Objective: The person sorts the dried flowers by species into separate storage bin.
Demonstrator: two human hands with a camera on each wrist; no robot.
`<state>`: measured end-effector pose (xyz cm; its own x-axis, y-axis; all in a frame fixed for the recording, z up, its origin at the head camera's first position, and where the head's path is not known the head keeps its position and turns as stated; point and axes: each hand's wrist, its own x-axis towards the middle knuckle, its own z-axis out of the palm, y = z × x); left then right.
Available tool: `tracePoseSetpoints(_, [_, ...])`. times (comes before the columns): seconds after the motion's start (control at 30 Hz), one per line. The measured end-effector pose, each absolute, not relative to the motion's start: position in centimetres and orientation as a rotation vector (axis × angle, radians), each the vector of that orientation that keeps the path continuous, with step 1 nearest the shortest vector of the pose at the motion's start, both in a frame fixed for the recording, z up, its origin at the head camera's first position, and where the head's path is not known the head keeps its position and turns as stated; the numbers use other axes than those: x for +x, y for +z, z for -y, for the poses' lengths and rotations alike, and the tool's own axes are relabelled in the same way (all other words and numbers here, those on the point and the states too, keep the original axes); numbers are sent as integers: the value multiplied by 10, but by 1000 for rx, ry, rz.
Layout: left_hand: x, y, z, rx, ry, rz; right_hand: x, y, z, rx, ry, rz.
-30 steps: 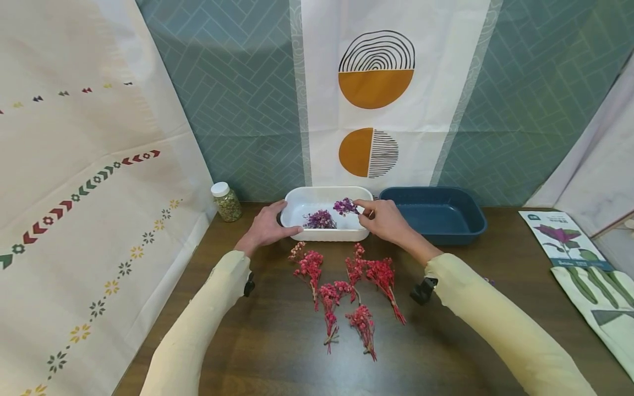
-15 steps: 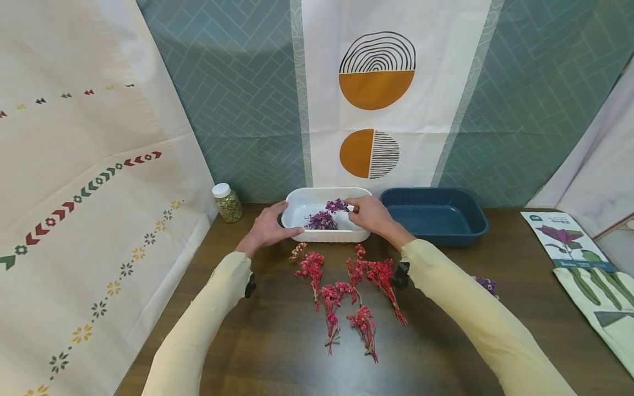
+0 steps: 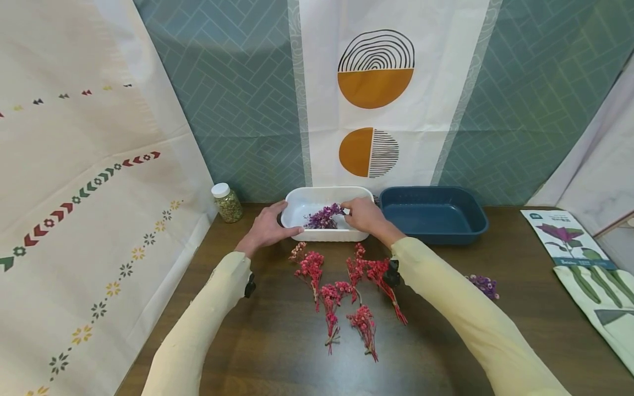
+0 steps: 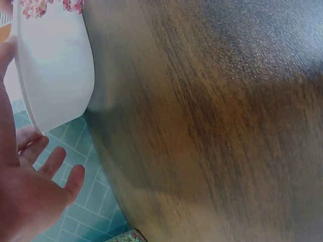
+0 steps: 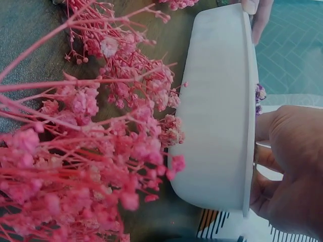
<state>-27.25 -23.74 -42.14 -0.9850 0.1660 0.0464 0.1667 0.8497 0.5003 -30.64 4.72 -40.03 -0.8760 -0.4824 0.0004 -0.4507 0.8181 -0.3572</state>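
Purple sprig (image 3: pixel 335 209): centre of the head view, over the white tray (image 3: pixel 328 236), pinched between thumb and fingers of the right hand (image 3: pixel 367 216). Directly below it, a purple flower pile (image 3: pixel 319 221) lies in the tray; sprig and pile overlap from where I stand, contact cannot be told. Left hand (image 3: pixel 267 224): spread against the tray's left end, thumb at the near rim. Red flower bunches (image 3: pixel 380 273) on the table (image 3: pixel 277 352), lower middle of frame. Blue tray (image 3: pixel 436 236): right of centre, just beside the white one.
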Motion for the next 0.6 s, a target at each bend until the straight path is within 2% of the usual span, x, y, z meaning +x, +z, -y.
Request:
tracePoseSetpoints(0.3, [-273,-423,238,-284,-820,3017,-305,-402,-46,-777,-468,-2930])
tracePoseSetpoints(0.6, [-274,-423,239,-297,-821,3007,-297,-391,-65,-725,-738,-2980])
